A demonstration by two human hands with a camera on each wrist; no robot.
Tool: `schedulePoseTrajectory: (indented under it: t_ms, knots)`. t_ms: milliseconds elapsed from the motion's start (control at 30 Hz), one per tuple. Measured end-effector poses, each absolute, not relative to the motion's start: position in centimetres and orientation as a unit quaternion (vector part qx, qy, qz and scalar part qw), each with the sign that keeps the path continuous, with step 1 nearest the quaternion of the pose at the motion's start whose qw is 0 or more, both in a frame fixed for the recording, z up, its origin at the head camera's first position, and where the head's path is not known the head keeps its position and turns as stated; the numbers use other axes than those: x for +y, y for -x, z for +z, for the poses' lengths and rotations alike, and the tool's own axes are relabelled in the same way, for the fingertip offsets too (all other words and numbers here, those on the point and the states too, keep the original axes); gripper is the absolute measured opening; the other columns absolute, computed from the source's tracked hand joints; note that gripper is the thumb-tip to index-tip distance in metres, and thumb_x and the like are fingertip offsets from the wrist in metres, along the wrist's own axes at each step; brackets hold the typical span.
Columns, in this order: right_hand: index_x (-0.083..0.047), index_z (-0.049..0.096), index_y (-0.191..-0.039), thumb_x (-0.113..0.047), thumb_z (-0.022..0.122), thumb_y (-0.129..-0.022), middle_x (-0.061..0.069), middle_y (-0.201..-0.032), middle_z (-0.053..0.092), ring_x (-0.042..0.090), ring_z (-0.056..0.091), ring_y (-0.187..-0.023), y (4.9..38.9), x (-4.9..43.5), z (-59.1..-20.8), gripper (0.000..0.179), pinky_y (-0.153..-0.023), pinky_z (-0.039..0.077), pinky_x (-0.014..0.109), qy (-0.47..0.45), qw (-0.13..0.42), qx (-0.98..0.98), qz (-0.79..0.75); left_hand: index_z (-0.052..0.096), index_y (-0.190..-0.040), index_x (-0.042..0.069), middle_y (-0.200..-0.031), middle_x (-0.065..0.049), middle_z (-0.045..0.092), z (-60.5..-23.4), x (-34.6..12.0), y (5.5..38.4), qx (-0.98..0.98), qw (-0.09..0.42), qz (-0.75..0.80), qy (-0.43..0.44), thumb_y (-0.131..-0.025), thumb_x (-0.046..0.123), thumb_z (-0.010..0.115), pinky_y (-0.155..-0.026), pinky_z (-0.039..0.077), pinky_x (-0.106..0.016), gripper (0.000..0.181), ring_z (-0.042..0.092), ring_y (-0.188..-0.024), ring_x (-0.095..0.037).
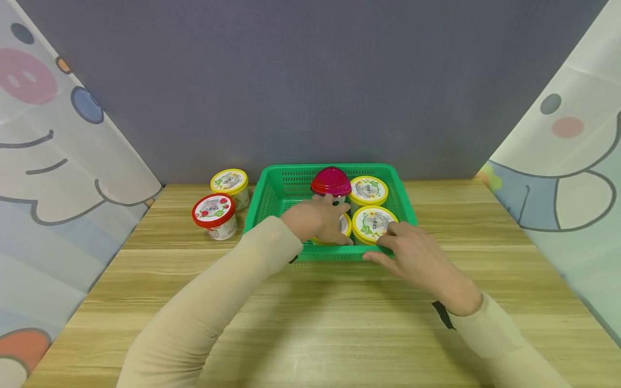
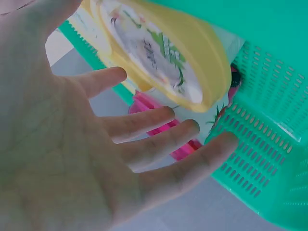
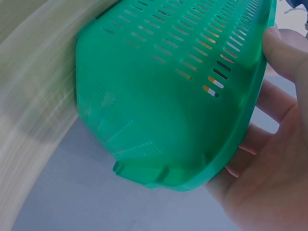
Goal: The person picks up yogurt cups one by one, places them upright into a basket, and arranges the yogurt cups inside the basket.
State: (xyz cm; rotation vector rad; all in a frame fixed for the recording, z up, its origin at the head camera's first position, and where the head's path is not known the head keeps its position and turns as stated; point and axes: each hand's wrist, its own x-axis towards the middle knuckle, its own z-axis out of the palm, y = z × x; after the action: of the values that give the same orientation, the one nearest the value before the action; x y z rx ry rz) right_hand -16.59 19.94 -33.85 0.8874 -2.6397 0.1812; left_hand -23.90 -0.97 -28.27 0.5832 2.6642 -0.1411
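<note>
My left hand [image 1: 315, 218] reaches over a green basket [image 1: 259, 202], fingers spread and fairly straight above a yellow-lidded tub [image 1: 346, 225] that it partly hides. The left wrist view shows the palm beside a yellow lid [image 2: 159, 53], with nothing clasped. At the basket's front right, my right hand [image 1: 422, 256] holds the rim, thumb outside and fingers reaching over it, close to another yellow-lidded tub [image 1: 372, 222]. A third yellow-lidded tub [image 1: 368, 189] stands behind. Next to that is a container with a pink-red domed lid [image 1: 332, 180].
Left of the basket, a red-lidded tub [image 1: 213, 209] and a yellow-lidded tub [image 1: 230, 181] stand on the wooden table [image 1: 310, 323]. A grey wall [image 1: 310, 86] rises behind the basket, with cartoon-printed sheets on both sides.
</note>
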Motion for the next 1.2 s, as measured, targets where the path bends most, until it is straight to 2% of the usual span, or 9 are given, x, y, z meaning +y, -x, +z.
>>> schedulePoseTrajectory:
  t_ms: [133,333,500,800,1033,1200]
  knots:
    - [-0.01,0.076,-0.089,-0.043,0.079,-0.087,-0.002,-0.075,0.045,0.017,0.042,-0.068,16.6,19.9,-33.8,0.034,-0.057,0.039,0.031,-0.313,0.174,-0.932,0.062,0.014,-0.164,0.037,-0.168,-0.011,0.013,-27.7,-1.6,23.5,0.957,0.209,-0.034,-0.201,-0.089,0.074,0.057,-0.111,0.037,-0.057,0.094,0.016,-0.153,-0.038]
    - [-0.009,0.077,-0.09,-0.045,0.077,-0.088,-0.003,-0.074,0.045,0.016,0.042,-0.067,16.6,20.0,-33.8,0.036,-0.057,0.039,0.03,-0.316,0.179,-0.929,0.066,-0.001,-0.162,0.043,-0.17,-0.009,-0.005,-27.3,-2.7,23.2,0.96,0.2,-0.012,-0.193,-0.088,0.083,0.043,-0.114,0.012,-0.072,0.095,-0.002,-0.155,-0.042]
    - [-0.008,0.077,-0.091,-0.047,0.076,-0.089,-0.003,-0.074,0.046,0.016,0.043,-0.066,16.7,20.0,-33.9,0.039,-0.058,0.04,0.031,-0.322,0.182,-0.927,0.067,-0.006,-0.161,0.043,-0.17,-0.007,-0.009,-27.3,-3.7,23.0,0.965,0.17,0.001,-0.198,-0.089,0.086,0.033,-0.115,0.0,-0.071,0.093,-0.008,-0.154,-0.041]
    - [-0.007,0.078,-0.092,-0.047,0.076,-0.088,-0.003,-0.073,0.044,0.016,0.041,-0.067,16.7,20.1,-33.9,0.039,-0.059,0.039,0.031,-0.322,0.175,-0.928,0.065,-0.007,-0.161,0.041,-0.17,-0.005,-0.013,-26.6,-5.5,22.1,0.967,0.127,0.027,-0.219,-0.089,0.087,0.031,-0.117,-0.004,-0.067,0.094,-0.014,-0.154,-0.037]
    - [-0.009,0.078,-0.09,-0.047,0.076,-0.088,-0.003,-0.074,0.046,0.015,0.042,-0.067,16.7,20.1,-33.8,0.038,-0.059,0.039,0.031,-0.321,0.176,-0.928,0.07,-0.003,-0.162,0.038,-0.17,-0.007,-0.01,-27.0,-7.9,21.9,0.971,0.08,0.027,-0.223,-0.091,0.084,0.032,-0.118,-0.005,-0.066,0.092,-0.01,-0.155,-0.037]
    - [-0.01,0.078,-0.091,-0.045,0.077,-0.088,-0.002,-0.076,0.049,0.015,0.044,-0.069,16.7,20.2,-33.8,0.035,-0.059,0.04,0.031,-0.318,0.169,-0.93,0.075,0.001,-0.163,0.036,-0.17,-0.01,-0.007,-27.8,-10.0,22.1,0.973,0.071,0.037,-0.215,-0.092,0.083,0.031,-0.118,-0.003,-0.066,0.09,-0.007,-0.155,-0.039]
